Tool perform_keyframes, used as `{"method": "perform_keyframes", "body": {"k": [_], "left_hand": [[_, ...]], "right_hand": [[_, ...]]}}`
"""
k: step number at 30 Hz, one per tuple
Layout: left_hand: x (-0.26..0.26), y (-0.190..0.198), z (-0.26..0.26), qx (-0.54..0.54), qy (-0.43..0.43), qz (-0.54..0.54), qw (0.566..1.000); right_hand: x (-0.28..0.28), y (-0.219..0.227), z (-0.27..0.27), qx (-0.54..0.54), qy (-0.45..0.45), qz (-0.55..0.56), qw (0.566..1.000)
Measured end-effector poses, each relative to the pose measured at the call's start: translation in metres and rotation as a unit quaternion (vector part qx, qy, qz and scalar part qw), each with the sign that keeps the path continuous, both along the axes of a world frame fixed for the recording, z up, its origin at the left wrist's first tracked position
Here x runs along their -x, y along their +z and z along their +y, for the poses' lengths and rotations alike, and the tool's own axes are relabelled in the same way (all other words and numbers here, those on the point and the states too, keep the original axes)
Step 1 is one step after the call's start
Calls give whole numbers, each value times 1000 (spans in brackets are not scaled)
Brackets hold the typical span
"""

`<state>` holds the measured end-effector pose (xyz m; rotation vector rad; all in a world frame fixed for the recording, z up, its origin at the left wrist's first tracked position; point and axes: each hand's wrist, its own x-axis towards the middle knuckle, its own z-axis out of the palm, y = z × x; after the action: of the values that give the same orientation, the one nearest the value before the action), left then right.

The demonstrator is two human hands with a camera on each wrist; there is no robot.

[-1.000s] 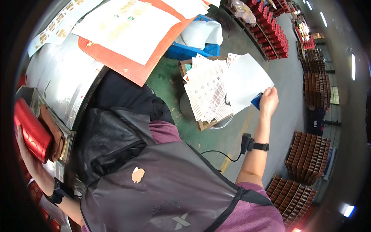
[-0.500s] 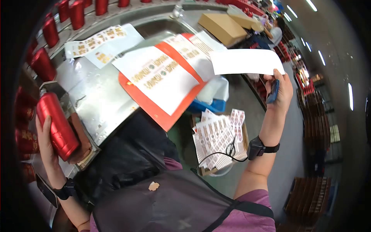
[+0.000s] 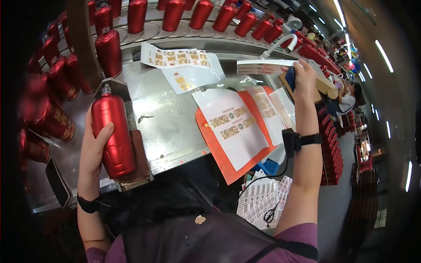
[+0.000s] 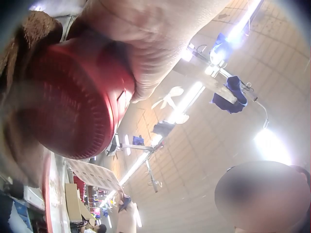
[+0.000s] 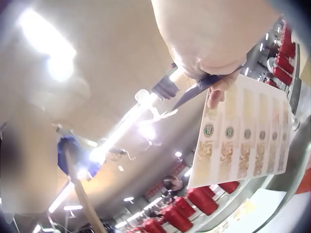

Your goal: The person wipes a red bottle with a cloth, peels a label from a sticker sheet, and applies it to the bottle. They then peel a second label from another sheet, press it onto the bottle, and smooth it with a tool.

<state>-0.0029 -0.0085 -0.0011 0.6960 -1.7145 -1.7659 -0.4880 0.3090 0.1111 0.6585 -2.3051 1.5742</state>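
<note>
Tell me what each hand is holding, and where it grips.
The left hand grips a red bottle around its body. The right hand pinches a label sheet by one end.

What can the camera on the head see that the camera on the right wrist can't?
Only the head view shows the left hand gripping a shiny red metal bottle against the steel worktable, and an orange-red board covered with white label sheets.

Only the right wrist view shows the printed face of the white sheet of gold and green stickers, plus bright ceiling lights.

Both show the right hand pinching that sheet with a blue tool, and rows of red bottles behind.
</note>
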Motion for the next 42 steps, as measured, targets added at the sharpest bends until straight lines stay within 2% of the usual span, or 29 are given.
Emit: {"method": "perform_keyframes", "body": {"k": [4,6,10,12,14,16,20,24,26,28,29,30,31,32,33,34,36,38,40,42], "left_hand": [[0,3,0,-4,-4,4,1000],[0,3,0,2,-4,13,1000],[-1,2,-1,-19,-10,-5,1000],[0,3,0,-27,-14,0,1000],[0,3,0,-31,-15,2,999],[0,3,0,-34,-12,5,999],[0,2,0,-22,-2,13,1000],[1,4,3,-21,16,11,1000],[2,8,5,-22,21,5,1000],[2,8,4,-17,16,9,1000],[2,8,4,-18,26,8,999],[3,8,4,-38,25,16,999],[3,7,4,-58,22,25,998],[3,7,3,-59,26,23,998],[3,6,3,-67,24,31,997],[3,5,3,-73,20,39,996],[3,6,3,-84,18,42,995],[2,6,4,-94,14,44,994],[3,6,3,-96,23,42,994],[6,8,3,-85,17,45,995]], "right_hand": [[21,-14,-31,-75,-52,45,995],[22,-15,-41,-162,-141,73,974],[19,-6,-53,-251,-150,102,951],[-2,3,-67,-298,-175,171,923],[7,-6,-77,-304,-158,207,917],[7,-17,-96,-391,-154,193,887],[3,-56,-133,-511,-112,253,814],[1,-99,-170,-557,-19,194,807],[16,-129,-185,-612,-12,100,784],[44,-152,-193,-672,64,74,734],[37,-137,-201,-723,131,75,674],[40,-133,-205,-723,138,80,672],[45,-127,-206,-647,212,-18,732],[53,-125,-203,-556,279,-118,774],[59,-123,-205,-555,317,-48,767],[64,-122,-205,-556,318,-51,766],[51,-94,-203,-495,275,-251,785],[59,-90,-198,-514,245,-230,789],[90,-108,-190,-537,270,-130,789],[95,-112,-187,-526,266,-97,802]]}}
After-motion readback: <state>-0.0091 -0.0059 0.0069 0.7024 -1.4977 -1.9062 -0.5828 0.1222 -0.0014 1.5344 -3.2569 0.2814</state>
